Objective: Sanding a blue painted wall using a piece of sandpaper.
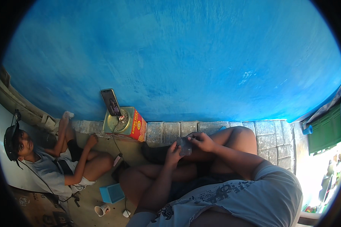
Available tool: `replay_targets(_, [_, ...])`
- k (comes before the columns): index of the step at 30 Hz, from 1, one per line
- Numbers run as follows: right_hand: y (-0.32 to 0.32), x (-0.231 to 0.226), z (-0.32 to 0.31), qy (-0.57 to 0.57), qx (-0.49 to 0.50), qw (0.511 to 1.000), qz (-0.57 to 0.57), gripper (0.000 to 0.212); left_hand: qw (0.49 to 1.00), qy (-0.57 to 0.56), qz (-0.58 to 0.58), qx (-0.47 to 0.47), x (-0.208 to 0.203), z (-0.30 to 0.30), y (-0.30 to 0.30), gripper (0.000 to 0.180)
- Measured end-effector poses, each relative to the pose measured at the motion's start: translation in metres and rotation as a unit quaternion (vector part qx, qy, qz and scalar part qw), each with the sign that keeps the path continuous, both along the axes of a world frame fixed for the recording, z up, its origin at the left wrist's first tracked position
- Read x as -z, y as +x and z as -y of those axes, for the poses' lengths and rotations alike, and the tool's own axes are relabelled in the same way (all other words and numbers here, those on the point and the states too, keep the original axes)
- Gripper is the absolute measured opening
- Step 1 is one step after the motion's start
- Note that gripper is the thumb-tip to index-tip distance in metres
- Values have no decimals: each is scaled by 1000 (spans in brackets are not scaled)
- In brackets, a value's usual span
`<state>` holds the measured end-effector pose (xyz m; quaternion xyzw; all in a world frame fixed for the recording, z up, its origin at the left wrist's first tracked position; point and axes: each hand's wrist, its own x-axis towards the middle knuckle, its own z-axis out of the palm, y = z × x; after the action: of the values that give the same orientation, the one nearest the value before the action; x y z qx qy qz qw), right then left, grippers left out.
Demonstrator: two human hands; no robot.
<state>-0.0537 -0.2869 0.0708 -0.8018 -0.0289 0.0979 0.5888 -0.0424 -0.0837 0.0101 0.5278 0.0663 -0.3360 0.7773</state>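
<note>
Over my crossed legs, both hands meet at a small clear plastic piece (185, 147), perhaps a cup or a folded bag; its exact kind cannot be made out. My left hand (173, 153) is closed on its left side. From the upper right, my right hand (201, 141) pinches at its top edge with thumb and forefinger. My bent knee (240, 138) rises on the right, and a dark sock (155, 152) shows beyond the left hand.
A red and gold square tin (138, 126) stands against the blue wall (201, 60), bearing a propped phone (110, 102) with a cable. To the left sits another person (57, 166). A blue box (112, 193), paper cup (102, 210) and white charger (126, 213) lie nearby.
</note>
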Motion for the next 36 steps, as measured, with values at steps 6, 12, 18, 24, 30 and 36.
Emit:
replay_targets(6, [2, 10, 4, 19, 17, 1000, -12, 30, 1000, -3, -4, 1, -7, 3, 0, 37])
replay_targets(12, [2, 16, 6, 82, 5, 997, -12, 29, 1000, -13, -10, -11, -8, 5, -1, 37])
replay_targets(18, [-1, 3, 3, 335, 78, 921, -184, 30, 997, -78, -6, -10, -11, 1, 1, 33])
replay_targets(24, [4, 27, 5, 148, 35, 988, -17, 22, 999, -34, 10, -7, -12, 4, 3, 31])
replay_targets(30, [0, 7, 1, 60, 73, 995, 17, 16, 999, 13, 31, 8, -4, 2, 2, 26])
replay_targets(36, [-3, -1, 0, -42, 56, 995, 64, 14, 998, 53, 44, -1, -2, 2, 1, 25])
